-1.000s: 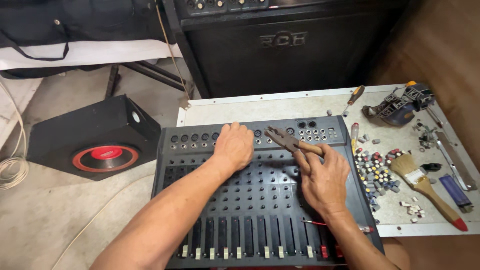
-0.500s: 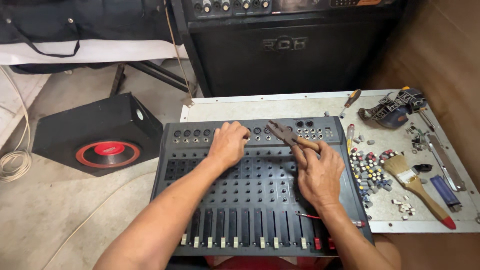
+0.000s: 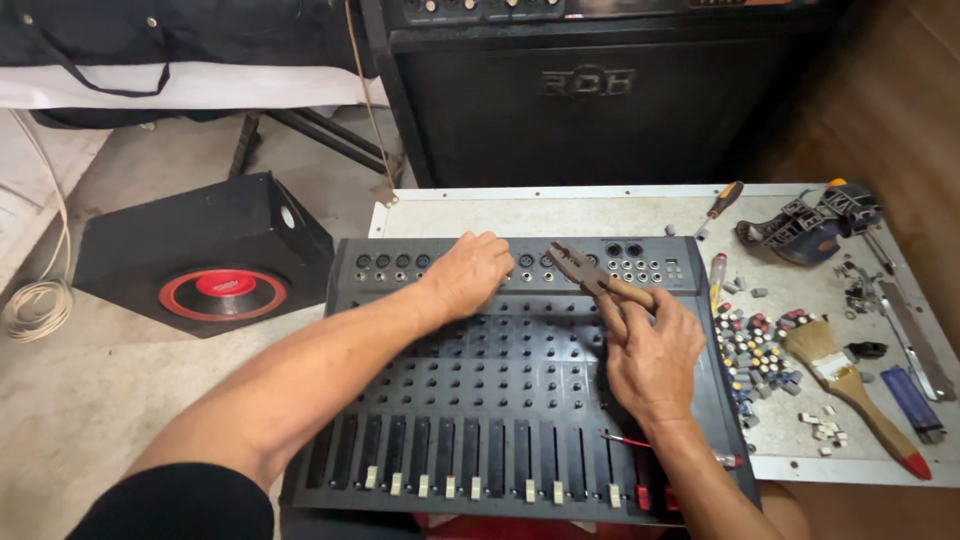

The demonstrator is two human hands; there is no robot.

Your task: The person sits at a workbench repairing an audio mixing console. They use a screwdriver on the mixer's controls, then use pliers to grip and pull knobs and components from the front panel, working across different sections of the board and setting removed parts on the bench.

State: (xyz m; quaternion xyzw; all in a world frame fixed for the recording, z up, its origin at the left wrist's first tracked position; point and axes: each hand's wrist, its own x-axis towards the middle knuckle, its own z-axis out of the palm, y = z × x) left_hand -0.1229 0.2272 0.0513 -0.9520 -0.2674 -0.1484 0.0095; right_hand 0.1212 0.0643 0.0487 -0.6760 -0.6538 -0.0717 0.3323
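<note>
A dark grey audio mixer point(image 3: 500, 400) lies on a white table, its knobs removed and its faders along the near edge. My left hand point(image 3: 468, 272) rests with curled fingers on the mixer's upper jack row. My right hand point(image 3: 652, 350) grips the brown handles of a pair of pliers point(image 3: 580, 268), whose jaws point up-left at the jack row, just right of my left hand.
A pile of small coloured knobs point(image 3: 755, 345), a paintbrush point(image 3: 845, 385), a screwdriver point(image 3: 720, 205) and metal parts lie on the table point(image 3: 560, 212) right of the mixer. A black speaker with a red ring point(image 3: 205, 255) sits on the floor left. A large black amplifier point(image 3: 590, 90) stands behind.
Both hands stay at the jack row; the pliers' jaws have shifted slightly. The camera has tilted, so the scene sits a little lower and left in view.
</note>
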